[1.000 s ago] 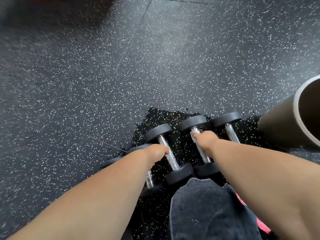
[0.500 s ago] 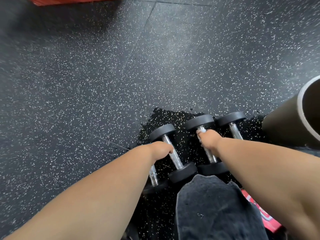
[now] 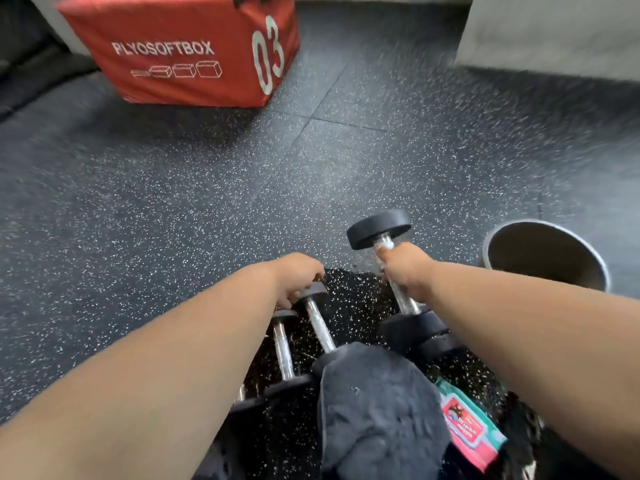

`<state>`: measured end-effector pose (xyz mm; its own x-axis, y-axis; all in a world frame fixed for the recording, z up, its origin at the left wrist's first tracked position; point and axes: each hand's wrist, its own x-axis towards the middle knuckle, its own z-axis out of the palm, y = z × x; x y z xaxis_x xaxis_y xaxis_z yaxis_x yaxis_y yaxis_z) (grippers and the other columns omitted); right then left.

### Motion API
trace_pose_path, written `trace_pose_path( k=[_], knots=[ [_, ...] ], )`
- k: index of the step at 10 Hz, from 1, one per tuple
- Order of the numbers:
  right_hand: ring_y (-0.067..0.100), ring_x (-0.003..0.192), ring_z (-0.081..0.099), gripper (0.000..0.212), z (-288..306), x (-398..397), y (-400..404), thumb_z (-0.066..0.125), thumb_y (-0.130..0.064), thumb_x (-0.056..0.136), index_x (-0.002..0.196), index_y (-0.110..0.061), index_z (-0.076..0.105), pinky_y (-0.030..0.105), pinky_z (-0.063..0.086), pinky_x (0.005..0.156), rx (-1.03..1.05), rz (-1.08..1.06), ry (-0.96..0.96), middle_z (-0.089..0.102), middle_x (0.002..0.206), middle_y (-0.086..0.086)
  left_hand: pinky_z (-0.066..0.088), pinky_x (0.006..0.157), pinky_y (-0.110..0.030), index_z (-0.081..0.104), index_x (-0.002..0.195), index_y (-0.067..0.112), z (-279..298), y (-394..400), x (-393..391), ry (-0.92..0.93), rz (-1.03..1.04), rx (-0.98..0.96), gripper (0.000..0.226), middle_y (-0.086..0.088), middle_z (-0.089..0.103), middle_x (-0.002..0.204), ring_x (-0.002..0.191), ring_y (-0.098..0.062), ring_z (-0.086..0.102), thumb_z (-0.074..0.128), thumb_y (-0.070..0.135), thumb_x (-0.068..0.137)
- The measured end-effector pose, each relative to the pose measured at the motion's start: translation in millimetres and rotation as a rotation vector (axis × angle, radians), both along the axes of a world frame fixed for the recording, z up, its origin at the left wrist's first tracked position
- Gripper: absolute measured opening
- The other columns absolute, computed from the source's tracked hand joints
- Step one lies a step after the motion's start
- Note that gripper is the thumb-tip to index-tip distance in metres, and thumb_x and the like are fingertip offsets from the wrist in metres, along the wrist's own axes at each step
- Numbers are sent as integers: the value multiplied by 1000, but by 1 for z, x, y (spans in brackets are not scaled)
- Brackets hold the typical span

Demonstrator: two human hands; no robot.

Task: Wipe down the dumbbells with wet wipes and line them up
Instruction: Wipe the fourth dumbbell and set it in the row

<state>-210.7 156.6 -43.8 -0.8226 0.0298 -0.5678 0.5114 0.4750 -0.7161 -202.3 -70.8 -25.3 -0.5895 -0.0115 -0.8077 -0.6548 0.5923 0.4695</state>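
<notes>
A dumbbell [image 3: 394, 271] with black round heads and a chrome handle is held by the right hand [image 3: 407, 271], whose grip is curled around the handle just below the far head; that head is tilted upward and away, while the near head sits low among other black heads beside the right forearm. 2 more dumbbells, the middle dumbbell [image 3: 318, 323] and the left dumbbell [image 3: 282, 348], are laid side by side on the floor [image 3: 173, 202], on a darker patch of it. The far head of the middle dumbbell is touched by the left hand [image 3: 298, 275], with fingers bent over it; whether that grip is fully closed on it cannot be told. A dark grey cloth-covered knee [image 3: 377, 410] is seen at the bottom centre, covering the near head of the middle dumbbell. A red and green wet wipes packet [image 3: 471, 427] lies on the floor just right of the knee. A round grey bin [image 3: 543, 254] stands to the right. A red plyo soft box [image 3: 187, 50] marked 03 rests further off at the upper left.
</notes>
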Motion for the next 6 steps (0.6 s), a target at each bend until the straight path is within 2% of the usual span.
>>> trace_pose_path(
  k=[1,2,3,4,5,6],
  knots=[
    [25,76,54,21,41,29,4,51,-23,108,97,-7,59,38,44,70,-112,43,76,57,81,8,51,80,-41,65,122,17,48,7,19,154,83,94,30,-14,62,118,97,-31,57,59,41,105],
    [29,83,56,23,64,66,-3,53,-29,105,96,-10,60,45,47,75,-169,105,180,59,88,13,47,86,-43,65,129,25,98,12,54,263,143,194,46,-9,64,121,99,-27,56,54,62,104],
    [29,91,60,52,82,106,-11,53,-51,95,117,-6,64,53,54,87,-181,137,194,64,103,13,50,92,-45,63,135,30,131,15,95,329,129,250,56,-8,69,127,112,-28,64,50,74,102],
    [26,97,59,49,85,152,-21,53,-45,100,132,-9,60,50,54,93,-150,236,200,63,112,12,50,85,-40,66,131,27,145,17,139,351,135,245,55,-8,71,122,105,-28,64,51,72,103],
    [18,96,62,41,81,186,-27,51,-35,106,139,-11,57,46,56,96,-129,278,224,66,114,5,50,93,-43,72,126,26,141,20,176,321,66,198,54,-9,74,119,104,-28,64,56,71,102],
    [19,98,63,40,88,219,-36,51,-25,109,144,-7,52,36,52,90,31,511,224,64,119,6,47,84,-39,70,125,30,135,19,198,307,24,107,48,-7,74,120,101,-25,61,56,69,103]
  ],
)
